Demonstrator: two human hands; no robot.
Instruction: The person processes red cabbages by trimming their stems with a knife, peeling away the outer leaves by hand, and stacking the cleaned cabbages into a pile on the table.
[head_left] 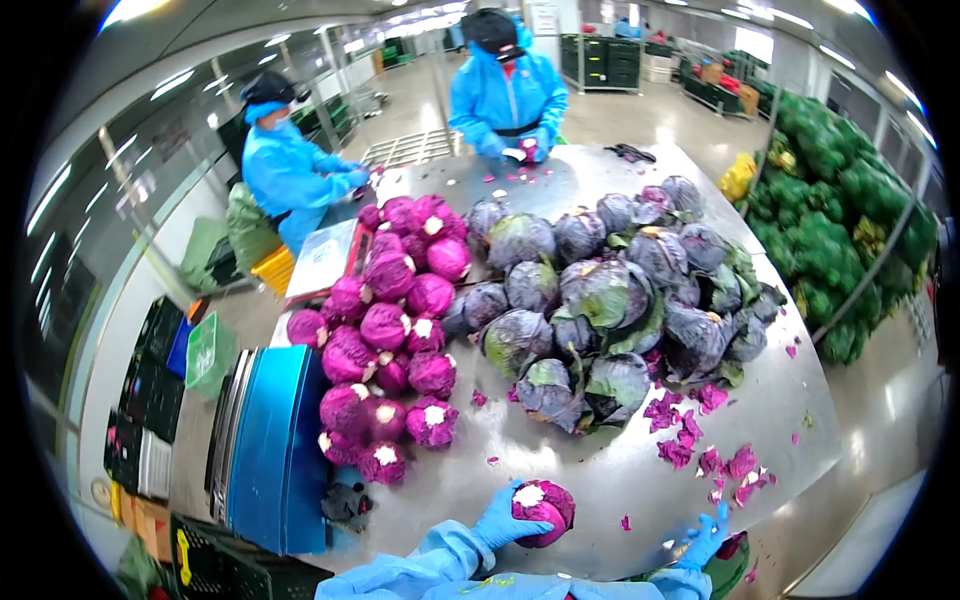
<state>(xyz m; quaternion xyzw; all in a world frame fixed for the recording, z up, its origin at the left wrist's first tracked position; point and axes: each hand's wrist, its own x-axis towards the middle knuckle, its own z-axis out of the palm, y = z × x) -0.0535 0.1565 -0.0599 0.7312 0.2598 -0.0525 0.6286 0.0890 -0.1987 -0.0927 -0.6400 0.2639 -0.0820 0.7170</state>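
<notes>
My left hand (508, 518), in a blue glove, is closed around a peeled red cabbage (545, 512) with a pale cut end, just above the table's near edge. To the right, my gloved right hand (705, 540) is at the same edge with its fingers apart. A green bin (732, 572) with purple leaves in it sits beside and below that hand. Bright purple peeled cabbages (385, 327) are piled on the left of the metal table (520, 455). In the middle lies a heap of unpeeled red cabbages (605, 292) with dull, greenish outer leaves.
Torn purple leaves (690, 425) are scattered on the right. A blue box (268, 450) stands at the left edge, near a scale (322, 262). Two co-workers in blue stand across the table, one (508, 95) holding a cabbage. Green net sacks (835, 200) are stacked at right.
</notes>
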